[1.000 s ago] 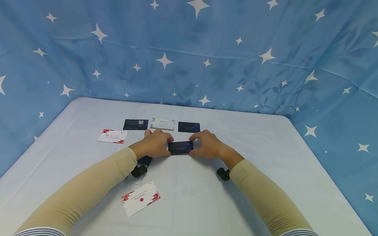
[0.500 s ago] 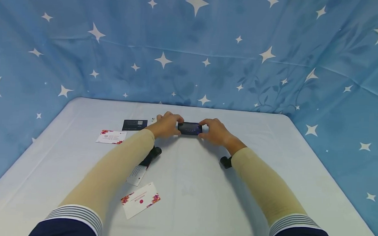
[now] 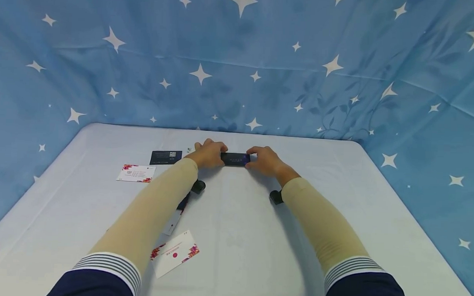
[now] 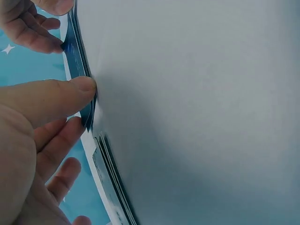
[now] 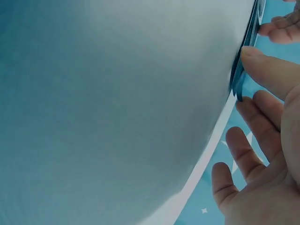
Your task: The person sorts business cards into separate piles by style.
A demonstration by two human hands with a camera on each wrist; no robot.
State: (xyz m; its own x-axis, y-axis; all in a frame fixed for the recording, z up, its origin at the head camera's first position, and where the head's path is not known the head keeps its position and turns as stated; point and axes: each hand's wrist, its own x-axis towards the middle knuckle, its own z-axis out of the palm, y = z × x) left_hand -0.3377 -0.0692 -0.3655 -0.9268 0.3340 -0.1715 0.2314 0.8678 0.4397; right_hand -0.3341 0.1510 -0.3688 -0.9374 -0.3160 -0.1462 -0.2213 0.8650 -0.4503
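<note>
At the far middle of the table, my two hands hold a small stack of dark blue business cards (image 3: 235, 159) by its short ends. My left hand (image 3: 209, 154) pinches the left end, thumb on the near side and fingers behind. On the right end my right hand (image 3: 265, 161) does the same, its other fingers spread apart in the right wrist view. Seen edge-on in the left wrist view, the dark cards (image 4: 77, 51) are several layers thick, slightly fanned. Beside them lies a stack of white leaf-patterned cards (image 4: 112, 178), mostly hidden by my left hand in the head view.
Left of the hands lie a dark card with a QR code (image 3: 165, 157) and a white floral card (image 3: 136, 173). Another white floral card (image 3: 175, 254) lies nearer me. More cards (image 3: 172, 222) show partly under my left forearm. A starry blue curtain (image 3: 238, 100) hangs behind the table.
Both hands have moved away from me with the dark card, over the spot where another dark card lay in the back row. In the last half second they have come down slightly there.
</note>
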